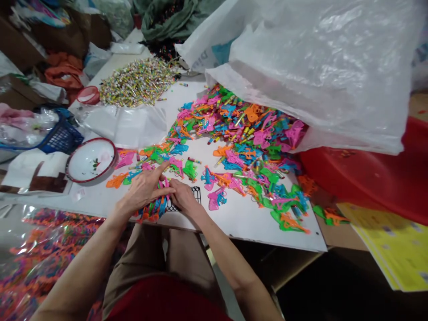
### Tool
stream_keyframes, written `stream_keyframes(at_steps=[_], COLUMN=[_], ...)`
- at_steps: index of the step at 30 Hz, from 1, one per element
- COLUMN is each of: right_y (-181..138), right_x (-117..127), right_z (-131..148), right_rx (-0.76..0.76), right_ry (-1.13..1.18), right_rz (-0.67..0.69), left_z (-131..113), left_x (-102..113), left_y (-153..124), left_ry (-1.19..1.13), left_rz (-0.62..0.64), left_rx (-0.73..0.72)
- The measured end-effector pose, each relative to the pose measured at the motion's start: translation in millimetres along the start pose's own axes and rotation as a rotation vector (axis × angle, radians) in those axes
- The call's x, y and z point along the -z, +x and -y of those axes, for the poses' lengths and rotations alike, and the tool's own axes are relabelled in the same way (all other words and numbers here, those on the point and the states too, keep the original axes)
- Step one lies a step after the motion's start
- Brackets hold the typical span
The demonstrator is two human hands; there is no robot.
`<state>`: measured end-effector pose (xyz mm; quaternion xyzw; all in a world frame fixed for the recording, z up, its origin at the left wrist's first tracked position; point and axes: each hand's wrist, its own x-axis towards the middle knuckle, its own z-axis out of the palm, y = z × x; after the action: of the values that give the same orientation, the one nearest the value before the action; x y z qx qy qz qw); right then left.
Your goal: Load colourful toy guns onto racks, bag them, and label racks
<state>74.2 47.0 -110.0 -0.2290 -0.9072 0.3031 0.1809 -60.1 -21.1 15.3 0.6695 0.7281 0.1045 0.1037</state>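
A packed row of small plastic toy guns (155,209) in blue, orange and pink lies at the table's near edge. My left hand (143,191) rests over it, with thumb and index finger stretched apart and pink pieces showing between them. My right hand (183,195) touches the row from the right side. Its fingers are bent together against the toys, and their tips are partly hidden. Under my right wrist lies a black grid tray (197,193), partly covered. A pink toy gun (176,165) and a green one (190,170) lie just beyond my hands.
A large heap of toy guns (247,113) spreads across the white table (240,223), partly under a clear plastic bag (321,67). Small yellow-and-white tubes (140,82) are piled at the back. An enamel bowl (90,158) and blue basket (62,133) stand left, a red basin (368,174) right.
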Motion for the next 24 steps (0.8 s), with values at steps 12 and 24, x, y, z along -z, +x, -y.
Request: stream_keyframes(at_steps=[12, 24], right_y=[-3.8, -87.4], right_x=[-7.5, 85.6], right_z=[-13.2, -9.4], right_rx=[0.012, -0.392], right_ry=[0.365, 0.165], right_rz=[-0.214, -0.026], left_z=[-1.8, -5.1], left_x=[-4.9, 0.1], left_y=[-1.1, -2.3], left_ry=[0.04, 0.041], left_rz=[0.046, 0.073], left_rx=[0.009, -0.083])
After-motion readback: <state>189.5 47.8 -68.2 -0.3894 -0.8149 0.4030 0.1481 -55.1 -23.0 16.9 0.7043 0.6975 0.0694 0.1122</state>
